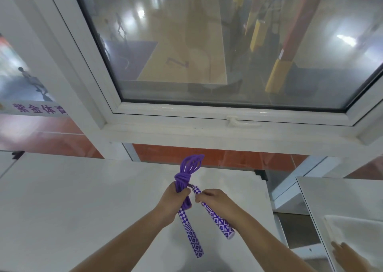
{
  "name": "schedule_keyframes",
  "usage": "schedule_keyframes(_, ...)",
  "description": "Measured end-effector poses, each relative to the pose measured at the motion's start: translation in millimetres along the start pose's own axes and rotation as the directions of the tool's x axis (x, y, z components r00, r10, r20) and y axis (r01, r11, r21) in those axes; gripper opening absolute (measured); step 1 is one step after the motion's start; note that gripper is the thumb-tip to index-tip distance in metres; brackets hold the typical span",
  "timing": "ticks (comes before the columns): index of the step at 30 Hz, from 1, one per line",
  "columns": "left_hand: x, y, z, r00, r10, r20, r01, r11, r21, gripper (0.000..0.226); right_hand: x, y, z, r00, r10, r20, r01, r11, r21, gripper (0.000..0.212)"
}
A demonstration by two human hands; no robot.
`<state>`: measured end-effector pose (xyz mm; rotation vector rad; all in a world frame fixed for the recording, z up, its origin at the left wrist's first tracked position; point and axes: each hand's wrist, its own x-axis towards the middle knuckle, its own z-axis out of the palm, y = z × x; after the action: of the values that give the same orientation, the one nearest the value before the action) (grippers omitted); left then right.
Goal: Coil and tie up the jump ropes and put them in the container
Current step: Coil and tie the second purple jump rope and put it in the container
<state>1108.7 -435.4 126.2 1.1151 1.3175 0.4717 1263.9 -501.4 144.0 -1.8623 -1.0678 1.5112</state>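
A purple jump rope (187, 169) is coiled into a bundle with several turns wound round its middle, held upright above the white table (83, 199). My left hand (173, 202) grips the bundle just below the wound turns. One purple-and-white patterned handle (191, 235) hangs down under that hand. My right hand (217, 201) pinches the top end of the second patterned handle (220, 223), which slants down to the right. No container is in view.
A white window frame with a latch (236, 122) runs across above the table. At the right stands a second white surface with a white tray (356, 230), and another person's hand (346, 255) rests at its lower edge. A gap separates the two surfaces.
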Motion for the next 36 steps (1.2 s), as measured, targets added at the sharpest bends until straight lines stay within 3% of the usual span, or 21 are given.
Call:
schedule_keyframes(3,-2,-1,5,0.999,0.009,-0.038,-0.005,0.995,0.099,0.014,-3,0,2,0.998,0.048,0.039,-0.051,0.997,0.055,0.027)
schedule_keyframes(6,-5,-1,12,0.999,-0.032,-0.016,0.032,0.998,0.050,0.016,0,5,8,0.995,0.038,0.087,-0.052,0.985,0.162,0.034)
schedule_keyframes(11,-3,-8,14,0.993,-0.086,0.075,0.090,0.995,-0.047,0.029,0,7,19,0.997,-0.030,0.074,0.002,0.935,0.354,0.021)
schedule_keyframes(17,-4,-10,10,0.981,-0.064,0.186,0.078,0.995,-0.068,0.029,1,8,19,0.996,-0.033,-0.082,0.053,0.967,0.249,0.003)
schedule_keyframes(21,-1,-11,5,0.962,-0.012,0.272,0.025,0.999,-0.046,0.025,4,9,17,0.991,-0.055,-0.124,0.083,0.967,0.241,0.014)
schedule_keyframes(28,3,-7,11,0.984,-0.083,0.160,0.093,0.994,-0.060,0.012,9,8,26,0.957,0.052,-0.286,0.051,0.939,0.341,0.025)
schedule_keyframes(30,5,-5,14,0.991,-0.108,0.073,0.114,0.989,-0.090,0.003,12,11,30,0.923,0.116,-0.366,0.057,0.902,0.429,0.022)
schedule_keyframes(32,8,-5,19,0.994,-0.107,-0.036,0.101,0.985,-0.138,0.010,14,11,34,0.880,0.193,-0.434,0.070,0.852,0.520,0.017)
schedule_keyframes(36,7,-10,32,0.966,-0.179,-0.187,0.129,0.959,-0.252,0.014,20,5,47,0.865,0.217,-0.453,0.089,0.822,0.563,0.012)
